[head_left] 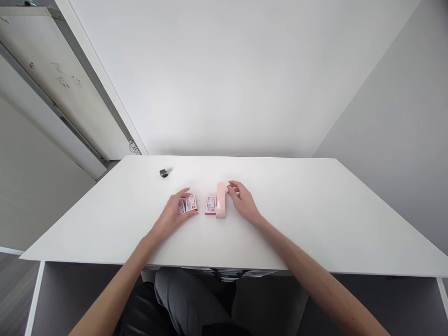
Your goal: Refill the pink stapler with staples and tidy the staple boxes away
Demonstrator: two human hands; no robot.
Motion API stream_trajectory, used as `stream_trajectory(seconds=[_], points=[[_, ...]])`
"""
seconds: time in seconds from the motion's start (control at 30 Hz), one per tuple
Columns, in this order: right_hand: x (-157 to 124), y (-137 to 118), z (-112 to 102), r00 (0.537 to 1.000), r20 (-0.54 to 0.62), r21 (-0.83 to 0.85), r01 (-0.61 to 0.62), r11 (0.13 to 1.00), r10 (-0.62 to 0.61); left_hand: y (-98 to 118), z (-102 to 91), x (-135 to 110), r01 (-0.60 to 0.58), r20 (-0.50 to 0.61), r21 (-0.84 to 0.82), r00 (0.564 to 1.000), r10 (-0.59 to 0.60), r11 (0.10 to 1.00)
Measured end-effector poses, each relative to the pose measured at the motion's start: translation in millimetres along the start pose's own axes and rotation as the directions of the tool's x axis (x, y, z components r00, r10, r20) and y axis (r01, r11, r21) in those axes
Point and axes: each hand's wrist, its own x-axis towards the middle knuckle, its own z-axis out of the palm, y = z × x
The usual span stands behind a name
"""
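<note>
A pale pink stapler (220,206) lies lengthwise on the white table (315,214). Touching its left side is a small red-and-white staple box (210,205). Two more such boxes (191,203) lie a little further left, side by side. My left hand (174,211) rests on the table with its fingers curled over the leftmost box, partly hiding it. My right hand (242,200) sits just right of the stapler, fingers loosely bent and apart, fingertips near the stapler's far end, holding nothing.
A small dark clip-like object (164,173) lies near the table's far left. White walls stand behind and to the right of the table. A doorway (70,116) is at the left. My knees are under the near edge.
</note>
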Motion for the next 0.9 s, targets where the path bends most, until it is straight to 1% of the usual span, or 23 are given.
stream_trajectory(seconds=[0.07, 0.2, 0.3, 0.4, 0.5, 0.67, 0.83, 0.9], points=[[0.1, 0.2, -0.2, 1.000, 0.003, -0.002, 0.003, 1.000, -0.003, 11.0, 1.9, 1.9, -0.015, 0.019, -0.031, 1.000, 0.015, 0.999], [0.9, 0.7, -0.4, 1.000, 0.007, 0.004, 0.022, 1.000, -0.022, 30.9, 6.4, 13.1, -0.091, 0.094, -0.045, 0.991, 0.095, 0.995], [1.7, 0.4, -0.3, 1.000, 0.011, 0.006, 0.026, 1.000, -0.026, 38.6, 11.1, 22.2, -0.147, 0.158, 0.000, 0.977, 0.145, 0.989], [2.6, 0.0, -0.5, 1.000, 0.014, 0.009, 0.027, 1.000, -0.028, 41.8, 15.5, 26.8, -0.212, 0.178, 0.009, 0.962, 0.207, 0.977], [3.2, -0.3, -0.9, 1.000, 0.013, 0.015, 0.028, 0.999, -0.028, 44.1, 18.3, 27.0, -0.276, 0.127, -0.008, 0.953, 0.275, 0.961], [3.8, -0.6, -1.6, 0.999, 0.021, 0.014, 0.025, 1.000, -0.025, 51.7, 23.9, 29.9, -0.339, -0.025, -0.081, 0.941, 0.338, 0.937], [5.2, 0.5, -1.5, 0.999, 0.027, 0.014, 0.039, 0.999, -0.039, 63.8, 35.0, 39.2, -0.414, -0.067, -0.157, 0.910, 0.408, 0.897], [5.7, 1.1, -1.2, 0.999, 0.026, 0.010, 0.041, 0.999, -0.041, 64.3, 39.7, 42.5, -0.448, -0.113, -0.154, 0.893, 0.435, 0.881]])
